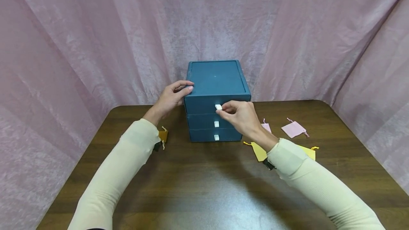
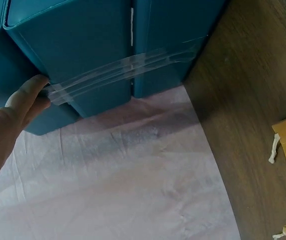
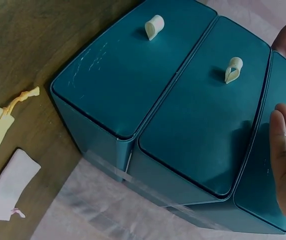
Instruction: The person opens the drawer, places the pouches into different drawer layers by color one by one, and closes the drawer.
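- hands apart: the right hand (image 1: 244, 116) pinches the top drawer's white tab (image 1: 218, 107); the left hand (image 1: 168, 98) rests, relaxed, on the teal cabinet's (image 1: 214, 77) upper left edge.
- three drawers high, the teal cabinet stands toward the tabletop's (image 1: 191, 180) rear, clear tape (image 2: 117, 72) across its side.
- right wrist view: the right hand mostly hides the white tab.
- pale sleeves (image 1: 121, 166) partly block yellow pouches (image 1: 259, 152) and ochre ones (image 1: 163, 136); pink curtain (image 1: 217, 17) behind.

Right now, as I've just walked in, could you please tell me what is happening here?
A person's right hand pinches the white tab on the top drawer of a blue chest, while the left hand touches it at the upper left. That drawer looks closed or nearly so. Small pouches lie on the table on both sides.
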A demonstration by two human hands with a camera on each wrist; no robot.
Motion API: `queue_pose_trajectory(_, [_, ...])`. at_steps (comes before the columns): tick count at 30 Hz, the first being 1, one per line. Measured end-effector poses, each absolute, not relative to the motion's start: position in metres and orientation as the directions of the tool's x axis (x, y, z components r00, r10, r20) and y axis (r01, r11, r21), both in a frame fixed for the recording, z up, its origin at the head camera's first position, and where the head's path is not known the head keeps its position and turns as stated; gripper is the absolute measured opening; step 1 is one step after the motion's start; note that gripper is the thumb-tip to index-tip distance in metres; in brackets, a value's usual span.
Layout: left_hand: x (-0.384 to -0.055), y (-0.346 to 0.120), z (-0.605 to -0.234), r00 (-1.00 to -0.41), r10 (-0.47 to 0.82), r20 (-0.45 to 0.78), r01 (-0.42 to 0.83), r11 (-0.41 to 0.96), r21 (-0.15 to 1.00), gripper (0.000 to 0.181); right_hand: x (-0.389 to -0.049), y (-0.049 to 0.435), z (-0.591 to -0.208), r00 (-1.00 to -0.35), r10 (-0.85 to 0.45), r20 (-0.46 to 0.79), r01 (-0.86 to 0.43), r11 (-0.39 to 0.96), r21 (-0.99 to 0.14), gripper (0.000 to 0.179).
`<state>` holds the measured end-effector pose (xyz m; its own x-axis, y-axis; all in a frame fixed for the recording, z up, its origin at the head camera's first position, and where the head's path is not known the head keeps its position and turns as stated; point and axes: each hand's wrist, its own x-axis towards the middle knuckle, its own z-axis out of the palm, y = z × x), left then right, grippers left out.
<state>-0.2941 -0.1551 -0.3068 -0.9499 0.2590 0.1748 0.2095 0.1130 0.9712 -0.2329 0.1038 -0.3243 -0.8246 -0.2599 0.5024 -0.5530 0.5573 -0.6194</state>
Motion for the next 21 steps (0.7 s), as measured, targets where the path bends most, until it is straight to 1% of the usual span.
queue_pose_trajectory(10, [-0.292,-0.155,-0.303,-0.954,0.256,0.156,0.189,0.109,0.976,0.035,-0.228,0.105,-0.324,-0.834,-0.254,0.489,-0.54,0.555,-0.633,0.013])
queue_pose_trajectory(21, [-0.294,-0.156,-0.306,-0.947,0.262,0.184,0.218,0.109,0.97,0.032,-0.218,0.107,-0.326,-0.816,-0.274,0.508,-0.57,0.525,-0.632,0.011])
